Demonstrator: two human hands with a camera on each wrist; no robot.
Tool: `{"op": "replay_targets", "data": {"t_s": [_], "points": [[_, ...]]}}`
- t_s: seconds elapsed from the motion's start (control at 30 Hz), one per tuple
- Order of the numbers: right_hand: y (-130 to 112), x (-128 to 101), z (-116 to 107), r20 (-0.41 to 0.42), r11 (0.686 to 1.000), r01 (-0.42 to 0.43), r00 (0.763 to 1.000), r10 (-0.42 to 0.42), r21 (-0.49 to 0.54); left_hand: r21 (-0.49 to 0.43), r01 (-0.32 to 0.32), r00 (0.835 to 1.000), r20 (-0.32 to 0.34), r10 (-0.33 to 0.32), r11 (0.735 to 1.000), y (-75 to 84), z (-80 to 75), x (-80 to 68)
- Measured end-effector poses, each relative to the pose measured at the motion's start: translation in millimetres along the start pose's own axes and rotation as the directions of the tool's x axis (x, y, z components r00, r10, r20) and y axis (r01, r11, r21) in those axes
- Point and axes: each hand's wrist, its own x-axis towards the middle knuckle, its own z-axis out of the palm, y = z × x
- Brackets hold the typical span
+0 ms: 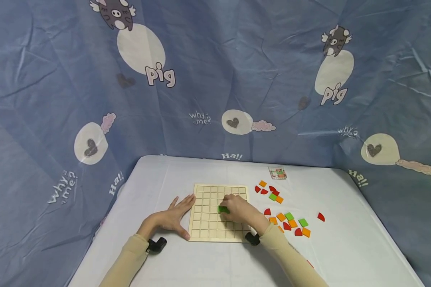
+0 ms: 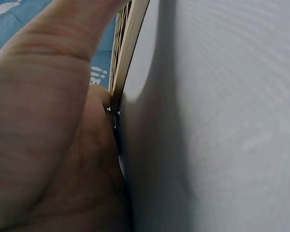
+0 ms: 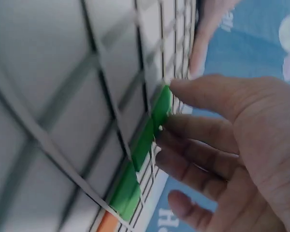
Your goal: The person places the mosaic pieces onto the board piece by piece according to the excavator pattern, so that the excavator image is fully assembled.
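Observation:
A pale wooden grid board lies on the white table, its squares outlined by raised strips. My left hand spreads along its left side, thumb at the near corner and fingertips at the upper left edge. In the left wrist view the palm covers much of the board's side edge. Over the board's middle, my right hand pinches a green square tile between thumb and fingertips, right at the grid. Two more green tiles line up beside it, followed by an orange tile; the hand hides these in the head view.
Right of the board lie scattered orange squares, green squares and red quarter-circle pieces. A small printed packet is at the back. A blue patterned cloth hangs behind the table.

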Motion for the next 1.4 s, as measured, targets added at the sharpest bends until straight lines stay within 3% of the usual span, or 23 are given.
{"op": "replay_targets", "data": {"t_s": [0.1,0.23,0.43,0.6,0.87,1.03,1.2,1.4], "points": [[-8.5,-9.5,3.6,-0.043,0.996,-0.002,0.999,-0.002,-0.092,-0.001,-0.003,1.000,-0.005,0.003,1.000,1.5,-0.3,0.0],[-14.9,-17.9,8.5,-0.087,0.990,-0.004,0.996,-0.008,-0.141,-0.009,-0.005,1.000,-0.006,0.005,1.000,4.4,-1.4,-0.9],[-12.7,-16.0,10.7,-0.124,0.993,0.036,0.991,-0.049,-0.108,-0.002,0.000,1.000,-0.007,0.000,1.000,6.4,-3.1,-3.5],[-8.5,-10.5,7.2,-0.109,0.992,0.069,0.991,-0.080,-0.106,-0.007,-0.001,1.000,-0.010,0.001,1.000,6.9,-6.0,-5.4],[8.4,-6.3,11.0,-0.168,0.995,0.059,0.985,-0.044,0.086,0.000,0.001,1.000,-0.008,-0.001,1.000,5.6,-4.9,-2.3],[17.3,-4.8,17.3,-0.218,0.987,0.097,0.974,-0.068,0.125,-0.002,0.010,1.000,-0.010,-0.010,1.000,6.4,-4.3,-1.3],[15.7,-4.4,10.4,-0.241,0.986,0.094,0.969,-0.059,0.139,0.011,0.009,1.000,-0.005,-0.009,1.000,6.8,-3.9,0.0],[-0.2,-7.5,3.1,-0.164,0.993,0.122,0.979,-0.119,0.006,0.017,0.010,1.000,-0.002,-0.010,1.000,6.1,-3.5,-1.3]]}}
